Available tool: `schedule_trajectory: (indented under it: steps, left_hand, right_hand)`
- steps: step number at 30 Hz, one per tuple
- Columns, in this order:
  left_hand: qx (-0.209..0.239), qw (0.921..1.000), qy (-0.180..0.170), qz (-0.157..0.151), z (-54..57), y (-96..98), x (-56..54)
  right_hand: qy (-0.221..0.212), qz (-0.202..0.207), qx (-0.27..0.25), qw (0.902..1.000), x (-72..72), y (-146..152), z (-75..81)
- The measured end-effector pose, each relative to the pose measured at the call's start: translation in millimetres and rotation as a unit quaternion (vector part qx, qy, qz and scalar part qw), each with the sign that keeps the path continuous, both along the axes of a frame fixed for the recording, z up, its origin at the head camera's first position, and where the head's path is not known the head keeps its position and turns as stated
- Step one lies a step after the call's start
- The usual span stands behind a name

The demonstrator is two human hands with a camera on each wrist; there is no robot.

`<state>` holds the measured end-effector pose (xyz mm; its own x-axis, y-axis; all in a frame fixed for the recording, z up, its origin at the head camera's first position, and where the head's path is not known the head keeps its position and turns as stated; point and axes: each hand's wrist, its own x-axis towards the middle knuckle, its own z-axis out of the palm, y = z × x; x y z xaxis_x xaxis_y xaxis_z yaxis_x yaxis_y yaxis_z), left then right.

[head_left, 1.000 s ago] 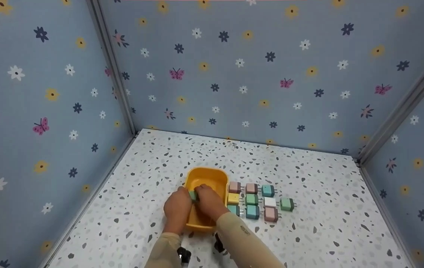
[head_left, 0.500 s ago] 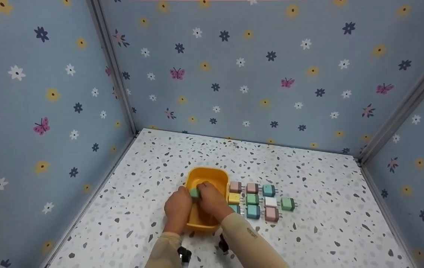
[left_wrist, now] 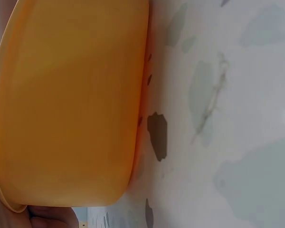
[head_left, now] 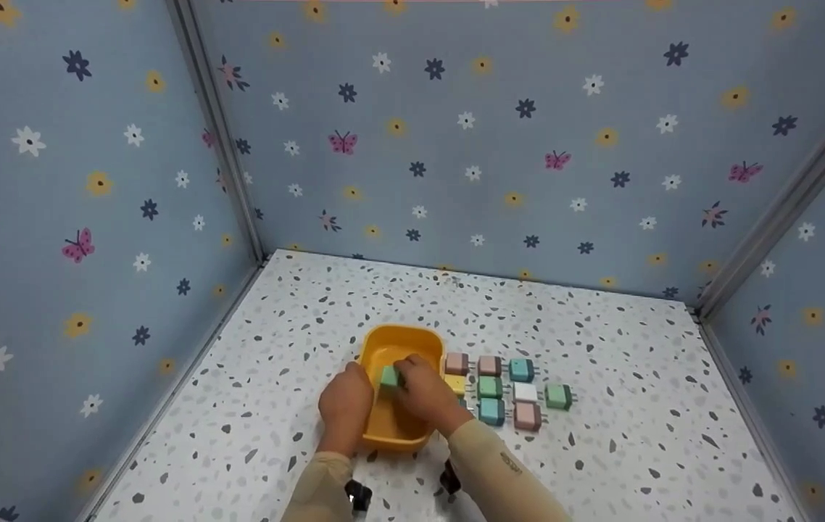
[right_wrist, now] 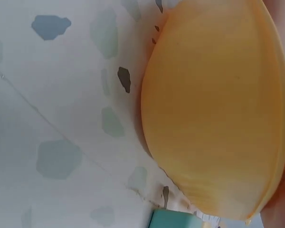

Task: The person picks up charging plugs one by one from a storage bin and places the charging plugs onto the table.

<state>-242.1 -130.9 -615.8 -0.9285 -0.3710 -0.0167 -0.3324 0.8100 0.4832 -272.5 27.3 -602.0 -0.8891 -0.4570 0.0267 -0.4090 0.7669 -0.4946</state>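
A yellow-orange plastic bin (head_left: 392, 435) stands on the speckled table. My left hand (head_left: 346, 402) grips its left rim; in the left wrist view, fingers (left_wrist: 54, 216) curl under the rim of the bin (left_wrist: 71, 109). Over the inside of the bin, my right hand (head_left: 428, 395) pinches a green charger plug (head_left: 390, 378) by its dark end, the green body pointing left. The right wrist view shows the outside of the bin (right_wrist: 213, 109), with part of the right hand (right_wrist: 279, 209) behind its rim; the held plug is hidden there.
Right of the bin, rows of charger plugs lie with prongs to the right: pink (head_left: 489, 365), blue (head_left: 521, 370), green (head_left: 489, 387), white (head_left: 525, 394) and others. A green plug (head_left: 558, 396) lies farthest right. A teal plug (right_wrist: 175, 219) sits close to the bin wall.
My right hand has moved right across the bin with the green charger plug, and its forearm now covers more of the nearest plugs. The left hand stays at the rim.
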Motion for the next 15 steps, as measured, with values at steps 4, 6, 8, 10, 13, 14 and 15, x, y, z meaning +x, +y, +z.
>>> schedule_trajectory:
  steps: [4,6,8,10,13,14,15]
  left_hand:
    - [0.003,1.0000,-0.002,0.002,-0.7,-0.5,-1.2]
    - [0.003,1.0000,-0.005,0.004,-1.1,-0.2,-1.7]
    - [0.003,1.0000,-0.006,0.006,-1.1,0.3,-2.2]
    - [0.001,0.9999,-0.007,0.008,-1.2,0.8,-2.6]
    - [-0.006,0.9999,-0.011,0.008,-1.4,0.9,-3.1]
    - [-0.009,0.9999,-0.010,0.008,-1.8,0.8,-3.1]
    - [-0.011,0.9999,-0.008,0.010,-2.2,0.8,-2.8]
  right_hand:
    - [-0.022,-0.003,-0.007,0.9997,1.2,5,4.6]
    - [-0.041,-0.007,-0.023,0.9988,2.0,8,7.5]
    - [-0.062,-0.013,-0.047,0.9969,3.0,11,11.0]
    - [-0.075,-0.018,-0.068,0.9947,4.2,14,14.4]
    - [-0.074,-0.024,-0.078,0.9939,6.4,19,19.1]
    - [-0.068,-0.024,-0.077,0.9944,7.1,21,20.4]
    - [-0.061,-0.021,-0.075,0.9951,8.1,23,21.4]
